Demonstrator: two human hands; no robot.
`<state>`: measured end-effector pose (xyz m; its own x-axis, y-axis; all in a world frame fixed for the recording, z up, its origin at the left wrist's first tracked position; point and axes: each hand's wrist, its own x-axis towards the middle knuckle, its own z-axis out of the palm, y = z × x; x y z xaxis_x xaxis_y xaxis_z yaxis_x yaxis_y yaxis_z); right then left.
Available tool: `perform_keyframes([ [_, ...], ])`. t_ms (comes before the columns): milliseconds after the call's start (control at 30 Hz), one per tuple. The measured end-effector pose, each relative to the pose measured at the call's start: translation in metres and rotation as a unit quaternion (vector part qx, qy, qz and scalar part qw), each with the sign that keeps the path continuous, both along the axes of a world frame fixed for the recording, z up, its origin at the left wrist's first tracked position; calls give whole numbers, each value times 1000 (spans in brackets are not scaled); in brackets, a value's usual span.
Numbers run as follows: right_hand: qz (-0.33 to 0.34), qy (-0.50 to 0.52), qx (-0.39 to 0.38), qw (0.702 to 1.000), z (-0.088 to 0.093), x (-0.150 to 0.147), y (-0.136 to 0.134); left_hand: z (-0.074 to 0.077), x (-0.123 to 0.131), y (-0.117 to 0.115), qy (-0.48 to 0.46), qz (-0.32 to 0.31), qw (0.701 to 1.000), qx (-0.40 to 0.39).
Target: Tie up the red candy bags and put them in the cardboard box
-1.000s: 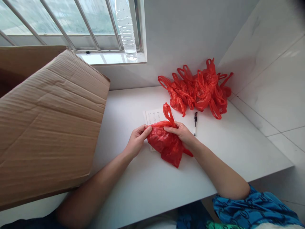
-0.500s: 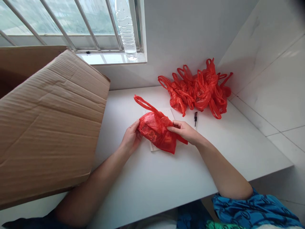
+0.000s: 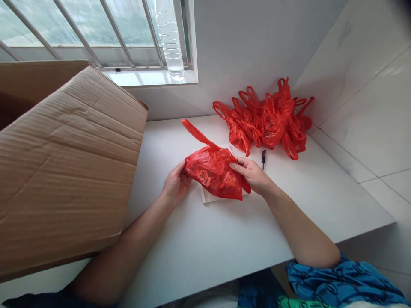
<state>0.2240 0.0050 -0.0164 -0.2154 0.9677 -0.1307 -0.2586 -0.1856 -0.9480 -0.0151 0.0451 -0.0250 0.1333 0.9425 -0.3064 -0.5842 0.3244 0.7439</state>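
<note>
A red plastic bag (image 3: 213, 173) with dark printing is stretched between my two hands above the white table. My left hand (image 3: 176, 183) pinches its left end. On the other side, my right hand (image 3: 252, 173) grips the bag with the thumb on top. One loop handle sticks up toward the upper left. Something fills the bag, but I cannot make out what. Beneath it, partly hidden, lies a sheet of white paper (image 3: 208, 197). A black-capped pen (image 3: 263, 158) lies just beyond my right hand.
Several knotted red plastic bags (image 3: 269, 122) are heaped at the back against the wall. A large open cardboard box (image 3: 70, 162) takes up the left side. A clear water bottle (image 3: 173, 47) stands on the window sill. The white table (image 3: 205, 248) ends at a front edge near my body.
The red bag has turned slightly between my hands, its lower right corner shifting right and up. Its handle has swung and looks narrower. My right hand has moved a little to the right.
</note>
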Motion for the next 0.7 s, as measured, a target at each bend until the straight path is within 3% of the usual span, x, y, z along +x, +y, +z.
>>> perform_keyframes([
  [100, -33, -27, 28, 999, -3, 2, 2, 0, 0, -1, 0, -2, 999, 33],
  [267, -82, -250, 98, 960, -6, 14, 4, -9, 2, -6, 88, 20, 991, 103],
  [367, -74, -313, 90, 943, -7, 20, 4, -14, 1, -8, 153, 22, 977, 150],
  [500, -66, -360, 69, 928, -8, 23, 3, -11, -1, -11, 270, 7, 940, 207],
  [700, -38, -318, 81, 944, -14, 20, 3, -2, 2, -21, 385, -75, 868, 306],
])
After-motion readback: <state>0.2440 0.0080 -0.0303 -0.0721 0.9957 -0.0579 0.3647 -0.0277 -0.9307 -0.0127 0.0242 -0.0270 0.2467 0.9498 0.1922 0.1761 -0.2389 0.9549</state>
